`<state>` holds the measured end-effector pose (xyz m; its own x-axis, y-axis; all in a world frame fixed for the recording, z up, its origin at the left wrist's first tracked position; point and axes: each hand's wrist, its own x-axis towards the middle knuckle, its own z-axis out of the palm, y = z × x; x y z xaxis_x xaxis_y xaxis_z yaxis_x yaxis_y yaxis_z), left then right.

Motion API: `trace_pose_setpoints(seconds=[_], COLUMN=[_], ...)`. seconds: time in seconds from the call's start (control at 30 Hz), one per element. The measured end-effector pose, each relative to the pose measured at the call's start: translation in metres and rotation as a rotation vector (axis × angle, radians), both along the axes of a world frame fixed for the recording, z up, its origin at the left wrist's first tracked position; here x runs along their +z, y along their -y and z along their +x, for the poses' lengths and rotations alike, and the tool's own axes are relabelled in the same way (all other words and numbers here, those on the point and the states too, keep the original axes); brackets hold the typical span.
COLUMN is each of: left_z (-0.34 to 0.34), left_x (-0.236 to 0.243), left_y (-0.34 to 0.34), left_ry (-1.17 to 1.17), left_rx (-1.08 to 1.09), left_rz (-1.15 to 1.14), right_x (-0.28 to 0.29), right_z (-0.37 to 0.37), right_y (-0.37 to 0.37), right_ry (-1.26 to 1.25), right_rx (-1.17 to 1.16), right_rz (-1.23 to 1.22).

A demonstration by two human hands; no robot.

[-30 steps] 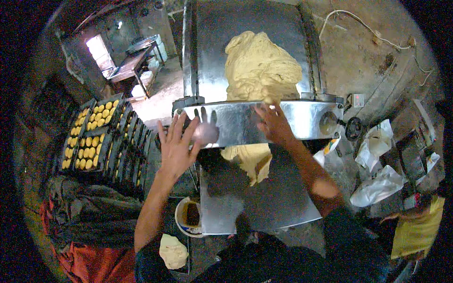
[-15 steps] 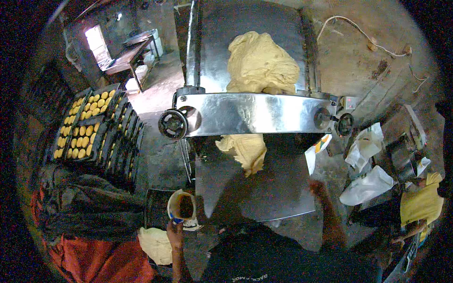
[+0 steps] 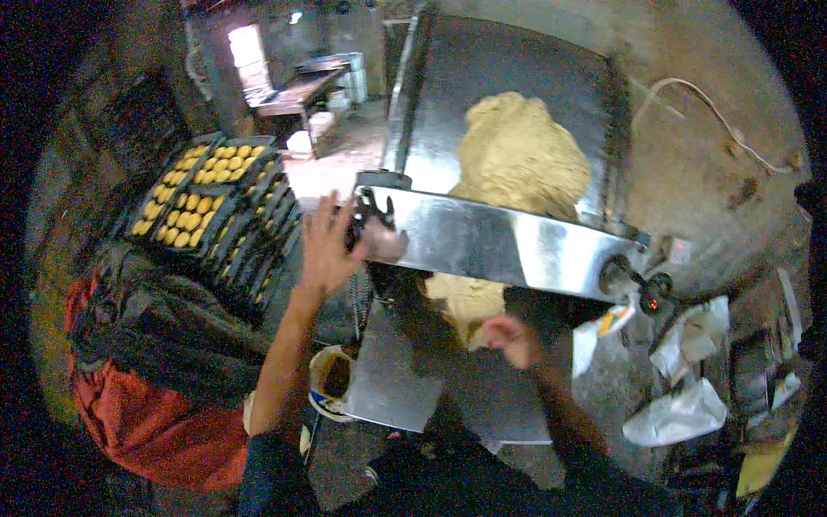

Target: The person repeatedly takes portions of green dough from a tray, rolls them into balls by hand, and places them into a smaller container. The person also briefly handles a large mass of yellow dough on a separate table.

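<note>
A thick mass of pale yellow dough (image 3: pixel 525 155) lies on the sloping metal bed behind the steel front panel (image 3: pixel 482 237) of a dough roller machine. More dough (image 3: pixel 465 297) hangs out below the panel, over the lower metal tray (image 3: pixel 396 370). My left hand (image 3: pixel 329 246) is raised with spread fingers beside the black handwheel (image 3: pixel 360 215) at the panel's left end; whether it touches the wheel is unclear. My right hand (image 3: pixel 514 340) is curled at the lower dough's right edge. Blur hides what its fingers hold.
A white bucket (image 3: pixel 317 379) with brown inside stands left of the lower tray. Stacked black trays of round yellow pieces (image 3: pixel 194 220) rise at the left, behind dark and red cloth (image 3: pixel 164 422). White sacks (image 3: pixel 676 414) lie at the right, below a second handwheel (image 3: pixel 656 293).
My left hand has let go of the bucket and risen to the left handwheel. My right hand has moved left and up to the hanging dough. The view has shifted and tilted.
</note>
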<state>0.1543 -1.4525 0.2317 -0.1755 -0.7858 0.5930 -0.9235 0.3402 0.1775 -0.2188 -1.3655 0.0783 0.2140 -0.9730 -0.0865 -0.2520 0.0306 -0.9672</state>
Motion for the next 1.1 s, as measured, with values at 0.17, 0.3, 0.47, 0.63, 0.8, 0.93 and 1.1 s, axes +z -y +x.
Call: trace_pose_setpoints(seconds=[0.17,0.3,0.47,0.63,0.8,0.93,1.1], left_z=[0.000,0.005,0.009,0.007,0.005,0.005,0.001], left_x=[-0.034,-0.047,-0.055,-0.050,-0.043,-0.043,-0.037], left_y=[0.029,0.043,0.055,0.055,0.050,0.047,0.041], left_ry=[0.123,0.027,-0.018,-0.039,-0.032,-0.034,-0.035], left_rx=[0.082,-0.007,-0.049,-0.062,-0.046,-0.028,-0.075], left_rz=[-0.165,-0.247,-0.316,-0.308,-0.311,-0.295,-0.333], right_x=[-0.159,-0.221,-0.248,-0.238,-0.196,-0.121,0.027], right_z=[0.139,0.190,0.199,0.179,0.117,0.073,0.018], right_y=[0.099,0.228,0.313,0.292,0.200,0.103,0.026], right_ry=[-0.308,-0.548,-0.696,-0.400,0.203,0.300,0.503], right_rx=[0.187,0.107,0.232,0.411,0.493,0.219,-0.008], right_rz=[-0.143,-0.206,0.008,0.186,0.508,0.648,0.349])
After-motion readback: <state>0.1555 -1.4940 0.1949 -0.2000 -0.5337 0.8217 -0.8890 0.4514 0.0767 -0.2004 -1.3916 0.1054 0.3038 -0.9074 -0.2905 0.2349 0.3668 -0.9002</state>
